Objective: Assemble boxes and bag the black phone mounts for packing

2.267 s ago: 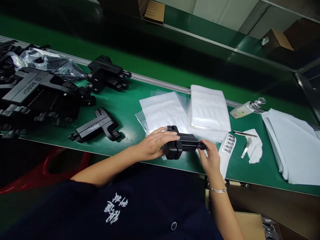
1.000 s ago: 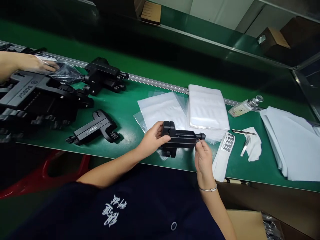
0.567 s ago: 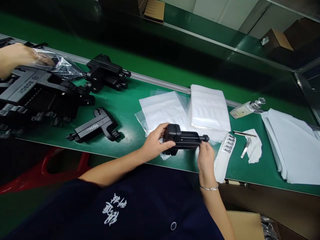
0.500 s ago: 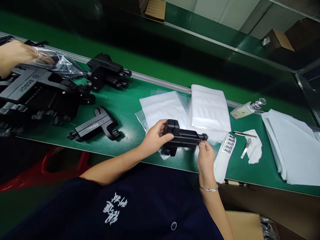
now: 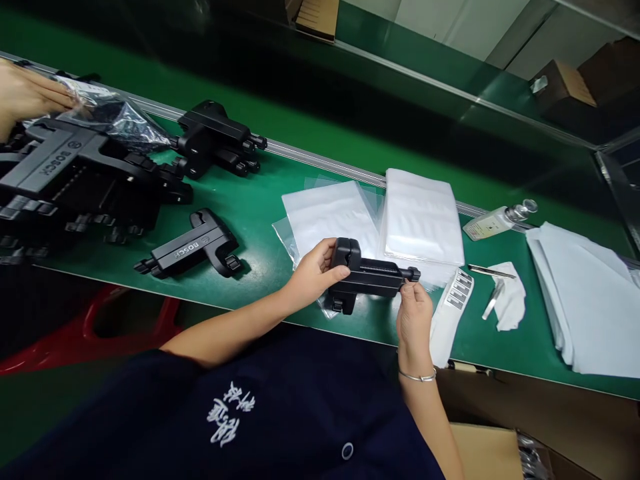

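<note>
A black plastic phone-holder-like bracket (image 5: 377, 279) is held level above the front of the green workbench (image 5: 260, 267). My left hand (image 5: 320, 270) grips its wide end, thumb on top. At the narrow end, my right hand (image 5: 415, 303) pinches the part near the small knob. Under and behind the bracket lie clear plastic bags (image 5: 330, 210) and a thick stack of bags (image 5: 423, 217). To the left rests a similar bracket marked BOSCH (image 5: 193, 247). A strip of printed labels (image 5: 453, 313) lies right of my right hand.
A pile of brackets (image 5: 60, 167) fills the bench's left end, where another person's hand (image 5: 25, 93) touches a bagged item (image 5: 125, 123). More brackets (image 5: 220, 137) lie by the rail. Rightward are a bottle (image 5: 500, 220), tweezers (image 5: 490, 271), scrap paper (image 5: 510, 300) and white sheets (image 5: 590, 300).
Both my hands keep their grip on the bracket, which has barely moved. The other person's hand has shifted slightly left and up on the bagged item. The view has shifted a little.
</note>
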Demonstrator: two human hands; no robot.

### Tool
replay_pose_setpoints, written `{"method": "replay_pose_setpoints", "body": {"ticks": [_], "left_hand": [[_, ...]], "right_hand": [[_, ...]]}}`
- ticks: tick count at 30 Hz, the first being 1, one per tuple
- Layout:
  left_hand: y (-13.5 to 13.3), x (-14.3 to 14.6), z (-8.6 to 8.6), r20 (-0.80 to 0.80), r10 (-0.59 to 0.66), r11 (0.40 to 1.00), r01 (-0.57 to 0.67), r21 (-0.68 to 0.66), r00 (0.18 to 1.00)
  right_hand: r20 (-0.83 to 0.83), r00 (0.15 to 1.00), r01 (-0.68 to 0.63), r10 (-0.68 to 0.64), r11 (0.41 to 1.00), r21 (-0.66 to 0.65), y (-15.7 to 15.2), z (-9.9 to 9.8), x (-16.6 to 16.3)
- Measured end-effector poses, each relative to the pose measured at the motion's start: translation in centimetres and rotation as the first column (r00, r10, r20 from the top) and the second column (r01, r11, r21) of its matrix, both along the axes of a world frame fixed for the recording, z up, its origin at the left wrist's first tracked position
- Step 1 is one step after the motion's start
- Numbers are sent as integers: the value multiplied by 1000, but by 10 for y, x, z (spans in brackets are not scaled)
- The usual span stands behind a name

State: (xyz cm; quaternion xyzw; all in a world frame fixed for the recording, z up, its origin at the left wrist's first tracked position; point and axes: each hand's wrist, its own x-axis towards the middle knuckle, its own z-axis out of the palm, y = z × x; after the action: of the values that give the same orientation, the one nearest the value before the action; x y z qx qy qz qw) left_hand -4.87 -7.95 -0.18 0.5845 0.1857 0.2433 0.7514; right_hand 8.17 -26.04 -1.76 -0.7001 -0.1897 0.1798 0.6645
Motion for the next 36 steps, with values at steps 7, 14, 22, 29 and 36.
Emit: {"method": "replay_pose_setpoints", "body": {"ticks": [7,14,22,29,36], "left_hand": [[-2,-2,1,-14,28,1000,-28,-12,1000],[2,-1,1,-4,33,999,-33,-9,999],[1,3,2,12,109,983,-106,-151,994],[18,25,3,-136,324,662,-327,-675,936],[10,25,9,-125,288,694,-297,-656,950]], "right_hand": [[9,999,-44,44,999,5,1,-2,1],[75,997,-24,27,999,-40,2,-1,1],[219,975,-15,41,993,-116,0,2,0],[760,478,-247,440,898,-365,3,18,-38],[625,711,-273,323,946,-178,3,22,-40]]}}
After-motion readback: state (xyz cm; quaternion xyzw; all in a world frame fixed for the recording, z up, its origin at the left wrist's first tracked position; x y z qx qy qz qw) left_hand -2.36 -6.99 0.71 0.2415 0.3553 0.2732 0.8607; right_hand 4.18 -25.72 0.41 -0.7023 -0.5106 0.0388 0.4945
